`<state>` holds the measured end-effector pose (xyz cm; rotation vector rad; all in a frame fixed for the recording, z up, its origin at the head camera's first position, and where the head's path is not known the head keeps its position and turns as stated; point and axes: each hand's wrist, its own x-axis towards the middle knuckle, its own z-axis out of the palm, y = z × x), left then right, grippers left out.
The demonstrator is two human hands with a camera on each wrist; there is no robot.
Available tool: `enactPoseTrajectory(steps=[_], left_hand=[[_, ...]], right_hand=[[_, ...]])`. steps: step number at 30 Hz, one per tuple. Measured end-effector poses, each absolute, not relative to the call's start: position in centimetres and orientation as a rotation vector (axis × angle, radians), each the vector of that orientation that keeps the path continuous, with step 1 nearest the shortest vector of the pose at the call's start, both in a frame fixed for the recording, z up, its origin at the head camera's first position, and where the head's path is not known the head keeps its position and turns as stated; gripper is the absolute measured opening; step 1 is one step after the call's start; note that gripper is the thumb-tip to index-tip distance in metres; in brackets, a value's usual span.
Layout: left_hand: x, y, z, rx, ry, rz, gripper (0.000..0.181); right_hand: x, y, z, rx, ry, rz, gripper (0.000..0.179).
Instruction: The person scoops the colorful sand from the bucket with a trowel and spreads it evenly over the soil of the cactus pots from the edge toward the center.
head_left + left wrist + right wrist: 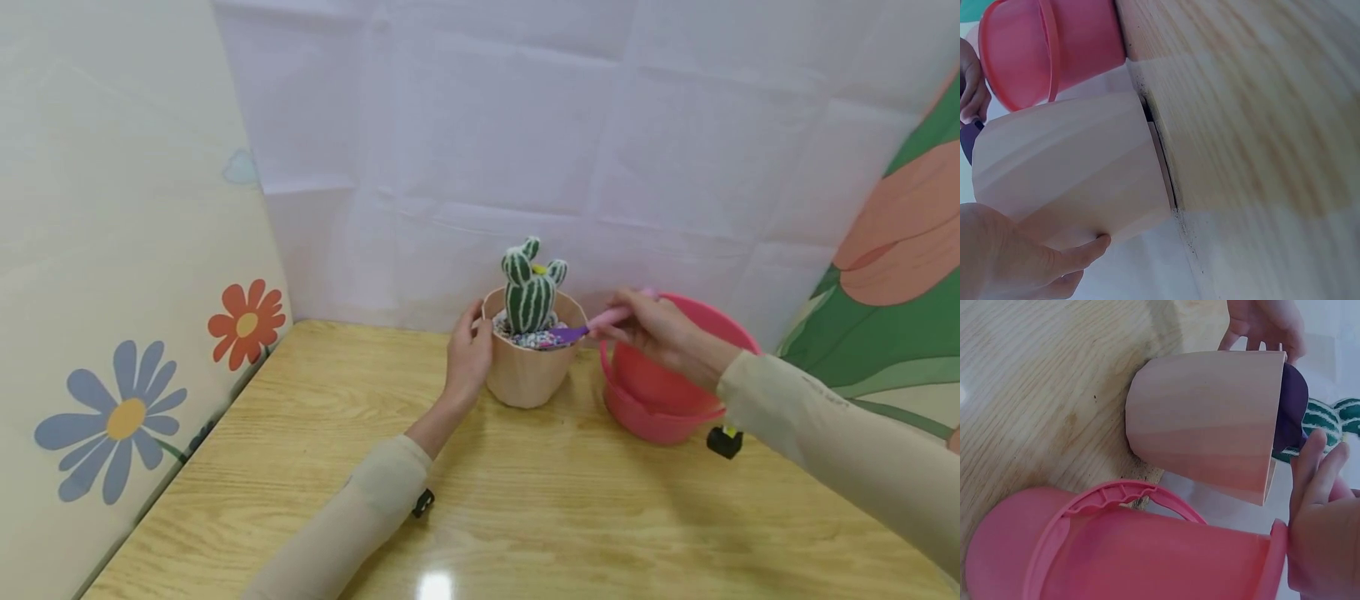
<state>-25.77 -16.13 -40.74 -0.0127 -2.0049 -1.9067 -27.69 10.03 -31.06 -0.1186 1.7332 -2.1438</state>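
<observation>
My left hand point(468, 358) holds the left side of a beige flowerpot point(528, 379), its fingers bent around the wall near the rim. In the pot stands a green-and-white striped cactus point(528, 304) amid small multicoloured pebbles point(531, 340). My right hand point(656, 329) grips the pink handle of a small toy trowel point(567, 334). The trowel's purple blade reaches over the pot's right rim onto the pebbles; in the right wrist view the blade point(1293, 406) shows beside the cactus. In the left wrist view my left fingers lie against the pot wall point(1072, 162).
Just right of the pot stands a red-pink bucket point(660, 425) with a handle, under my right forearm. Dark specks lie on the wooden table point(360, 375) near the pot. A white cloth point(510, 125) hangs behind, with flower-printed panels point(123, 417) at the sides.
</observation>
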Motion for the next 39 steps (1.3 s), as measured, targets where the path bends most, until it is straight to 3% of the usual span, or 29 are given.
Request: enactPoseTrajectory(steps=[28, 39], left_hand=[[-25.7, -16.1, -40.8, -0.023, -2.019, -1.907, 0.048], [-25.5, -16.1, -40.7, -0.016, -2.011, -1.911, 0.048]], right_hand=[[-27.7, 12.7, -29.6, -0.175, 1.868, -2.064, 0.035], [-28.0, 13.3, -28.6, -0.067, 1.871, -2.126, 0.03]])
